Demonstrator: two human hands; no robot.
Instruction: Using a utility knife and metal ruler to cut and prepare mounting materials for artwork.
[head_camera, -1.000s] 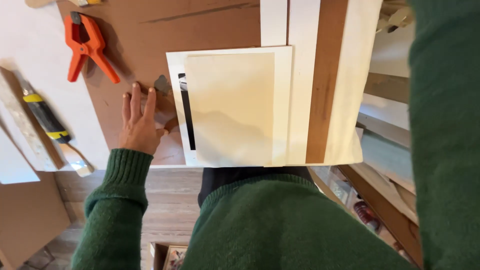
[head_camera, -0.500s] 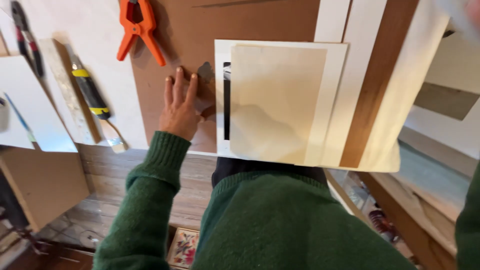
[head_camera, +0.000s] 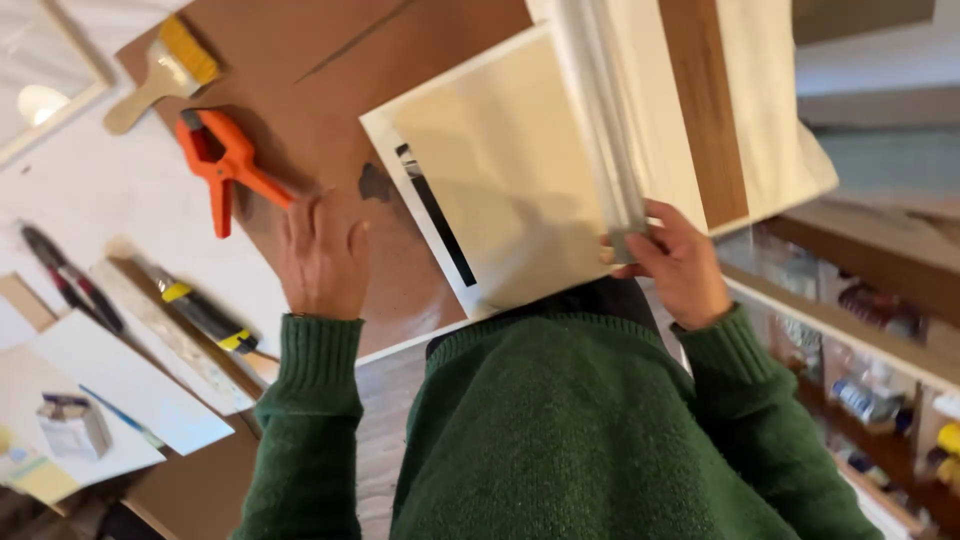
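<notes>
My left hand (head_camera: 322, 262) lies flat, fingers spread, on the brown board (head_camera: 330, 120) just left of a cream sheet (head_camera: 500, 190) that rests on a white mat board (head_camera: 395, 160) with a black strip along its left side. My right hand (head_camera: 678, 262) grips the near end of a long metal ruler (head_camera: 600, 130) that lies across the cream sheet. Both sleeves are green knit.
An orange spring clamp (head_camera: 225, 165) and a flat paintbrush (head_camera: 160, 72) lie left on the board. A yellow-banded screwdriver (head_camera: 200, 315), dark pliers (head_camera: 70, 285) and white papers (head_camera: 110, 385) sit further left. Cream and wood-toned strips (head_camera: 720, 100) extend away; shelves (head_camera: 860, 330) stand to the right.
My right hand has come into view holding the metal ruler over the cream sheet. The view has swung and tilted; my left hand has stayed flat on the brown board.
</notes>
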